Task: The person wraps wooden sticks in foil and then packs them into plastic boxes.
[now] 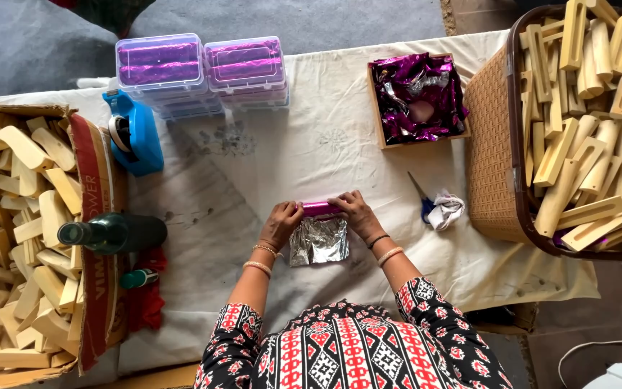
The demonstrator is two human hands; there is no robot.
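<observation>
My left hand point(280, 222) and my right hand point(355, 210) hold the two ends of a small piece wrapped in shiny purple foil point(320, 209), pressed on the white cloth point(325, 144). The silver underside of the foil sheet point(318, 242) lies spread out just below it, between my wrists. Both hands have fingers curled onto the wrapped piece.
A cardboard box of wooden blocks point(16, 238) stands at left, a brown basket of slotted wooden pieces point(592, 122) at right. Two clear boxes of purple wrapped pieces point(199, 72), a blue tape dispenser point(134, 133), a green bottle point(113, 232), a foil tray point(417, 97) and blue scissors point(423, 202) surround me.
</observation>
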